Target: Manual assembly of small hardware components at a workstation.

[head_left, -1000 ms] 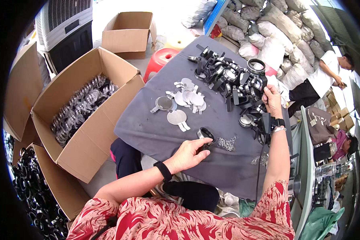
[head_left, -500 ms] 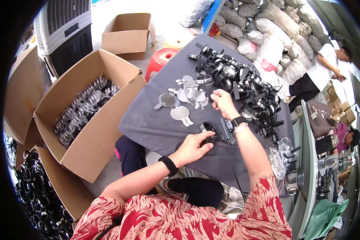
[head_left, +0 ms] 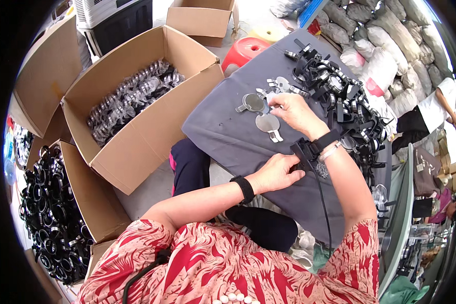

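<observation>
My left hand (head_left: 277, 173) pins a black strap-like part (head_left: 303, 150) to the grey cloth-covered table (head_left: 223, 137), while my right hand (head_left: 295, 111) closes its fingers over the small round silvery metal discs (head_left: 261, 112) farther off. I judge much is left: a big heap of black straps and buckles (head_left: 344, 109) lies at the far right, though the open cardboard box (head_left: 137, 101) on my left already holds many shiny clear-wrapped pieces.

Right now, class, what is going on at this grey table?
A person in a red patterned top sits at a table covered with a grey cloth. The left hand rests on the cloth at a small black part, while the right hand reaches among flat round metal discs lying loose. A heap of black strap-like pieces fills the far side. An open cardboard box beside the table holds clear bagged parts.
</observation>
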Available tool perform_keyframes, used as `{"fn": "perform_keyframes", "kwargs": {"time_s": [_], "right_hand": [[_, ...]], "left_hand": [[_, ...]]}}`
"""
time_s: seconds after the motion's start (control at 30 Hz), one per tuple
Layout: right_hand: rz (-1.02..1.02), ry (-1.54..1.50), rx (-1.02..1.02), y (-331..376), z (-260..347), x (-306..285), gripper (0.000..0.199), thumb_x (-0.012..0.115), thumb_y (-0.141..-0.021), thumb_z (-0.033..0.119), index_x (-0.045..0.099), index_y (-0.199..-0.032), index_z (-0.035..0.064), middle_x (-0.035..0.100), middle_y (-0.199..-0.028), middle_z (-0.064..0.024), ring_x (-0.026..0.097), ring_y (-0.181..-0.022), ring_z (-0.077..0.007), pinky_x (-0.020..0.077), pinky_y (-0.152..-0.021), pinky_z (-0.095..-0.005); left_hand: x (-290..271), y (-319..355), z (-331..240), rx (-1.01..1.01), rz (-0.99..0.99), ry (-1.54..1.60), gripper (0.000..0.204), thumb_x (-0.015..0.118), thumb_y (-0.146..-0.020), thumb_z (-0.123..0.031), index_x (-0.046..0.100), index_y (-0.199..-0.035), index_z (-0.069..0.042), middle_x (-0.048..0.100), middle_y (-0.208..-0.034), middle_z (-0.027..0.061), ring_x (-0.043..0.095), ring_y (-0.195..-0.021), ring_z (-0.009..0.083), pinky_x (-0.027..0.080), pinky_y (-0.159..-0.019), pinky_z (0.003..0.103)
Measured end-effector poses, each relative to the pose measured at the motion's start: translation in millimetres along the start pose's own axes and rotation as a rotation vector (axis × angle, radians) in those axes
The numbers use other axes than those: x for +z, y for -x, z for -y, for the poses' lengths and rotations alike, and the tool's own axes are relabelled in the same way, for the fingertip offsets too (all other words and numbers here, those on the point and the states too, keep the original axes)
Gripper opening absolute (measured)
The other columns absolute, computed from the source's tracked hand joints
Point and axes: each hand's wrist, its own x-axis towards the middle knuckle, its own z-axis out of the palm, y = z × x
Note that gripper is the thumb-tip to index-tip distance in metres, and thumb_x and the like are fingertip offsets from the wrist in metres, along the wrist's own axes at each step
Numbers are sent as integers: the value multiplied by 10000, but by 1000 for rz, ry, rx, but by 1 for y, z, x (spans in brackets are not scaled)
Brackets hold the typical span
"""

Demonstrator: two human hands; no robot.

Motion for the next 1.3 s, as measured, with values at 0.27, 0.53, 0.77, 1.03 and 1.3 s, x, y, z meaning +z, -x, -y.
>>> {"fn": "perform_keyframes", "kwargs": {"time_s": [0.27, 0.53, 0.77, 1.03, 1.3], "right_hand": [[71, 522, -276, -46, 26, 51, 179, 705, -714, 203, 626, -758, 48, 626, -708, -155, 644, -750, -329, 508, -656, -434], [60, 703, -349, -50, 21, 53, 119, 585, -761, 162, 643, -714, 70, 641, -648, -126, 658, -657, -308, 522, -597, -418], [-273, 180, -14, -44, 32, 45, 185, 544, -728, 180, 629, -715, 16, 595, -635, -207, 621, -654, -372, 500, -620, -434], [-378, -301, 336, -15, 18, 31, 228, 561, -697, 177, 685, -720, -13, 627, -595, -188, 638, -573, -307, 503, -607, -396], [-494, -830, 352, 14, 40, 14, 118, 638, -781, 75, 676, -711, -12, 602, -600, -37, 511, -464, -75, 384, -402, -226]], "left_hand": [[4, 1, 1, 111, -47, -20, 345, 651, -802, -129, 598, -1123, -16, 633, -773, 182, 596, -651, 311, 467, -638, 401], [3, -8, -15, -24, 36, -123, 214, 633, -860, -153, 646, -986, 19, 645, -673, 145, 597, -572, 182, 479, -604, 321], [2, 3, 5, -89, 91, -55, 275, 633, -883, -184, 621, -1112, -33, 668, -1036, 139, 629, -983, 239, 466, -889, 371], [12, -2, 5, -57, 56, 31, 287, 651, -851, -145, 601, -1099, -7, 638, -1081, 126, 599, -1024, 245, 466, -880, 370], [6, -4, 25, 45, -42, -262, 239, 622, -836, -196, 604, -966, 3, 644, -883, 153, 616, -856, 327, 478, -767, 412]]}}
